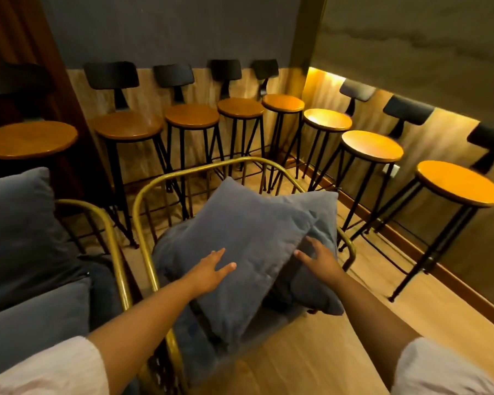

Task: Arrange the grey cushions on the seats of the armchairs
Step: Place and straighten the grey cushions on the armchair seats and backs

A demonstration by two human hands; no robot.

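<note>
On the armchair (146, 195) seat, the left hand (208, 270) lies flat, fingers spread, on the front grey cushion (240, 243); the right hand (320, 259) rests loosely splayed on the rear cushion (320, 212).

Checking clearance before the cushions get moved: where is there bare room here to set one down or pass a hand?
Bare wooden floor lies right of the middle armchair, up to the bar stools. The round stool seats are bare too. That armchair's seat is crowded: two grey cushions overlap, left hand and right hand on them. The left armchair is full as well.
</note>
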